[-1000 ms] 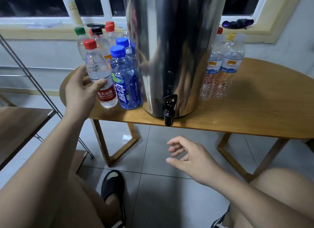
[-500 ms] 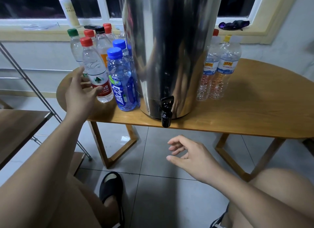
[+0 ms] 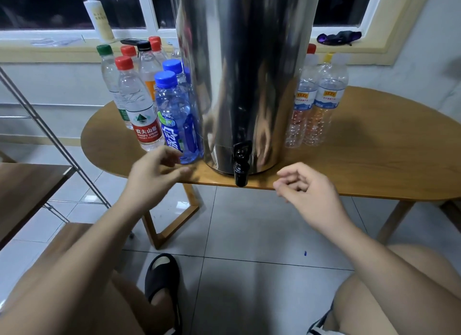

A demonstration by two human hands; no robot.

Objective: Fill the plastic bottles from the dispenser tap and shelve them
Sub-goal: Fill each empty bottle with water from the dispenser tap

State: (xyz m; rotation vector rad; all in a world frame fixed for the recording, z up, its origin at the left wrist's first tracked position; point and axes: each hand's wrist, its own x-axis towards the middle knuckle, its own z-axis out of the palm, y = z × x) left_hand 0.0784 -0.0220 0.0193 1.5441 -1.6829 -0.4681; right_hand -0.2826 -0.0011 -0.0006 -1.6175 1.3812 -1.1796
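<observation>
A tall steel dispenser (image 3: 245, 80) stands on the wooden table (image 3: 374, 160), its black tap (image 3: 240, 163) hanging over the front edge. Left of it is a cluster of several capped bottles; at the front are a red-capped clear bottle (image 3: 139, 105) and a blue bottle (image 3: 175, 120). Two clear bottles with blue labels (image 3: 321, 100) stand right of the dispenser. My left hand (image 3: 156, 173) hovers in front of the blue bottle's base, fingers loosely spread, holding nothing. Below and right of the tap is my right hand (image 3: 305, 187), its fingers loosely curled and empty.
A wooden shelf board on a slanted metal frame (image 3: 27, 182) stands at the left. A squeeze bottle (image 3: 98, 15) and a dark object (image 3: 339, 37) lie on the windowsill. My bare knees and a black sandal (image 3: 162, 277) are over the tiled floor below.
My left hand has let go of the red-capped bottle and moved right, toward the blue bottle's base. My right hand has risen closer to the tap.
</observation>
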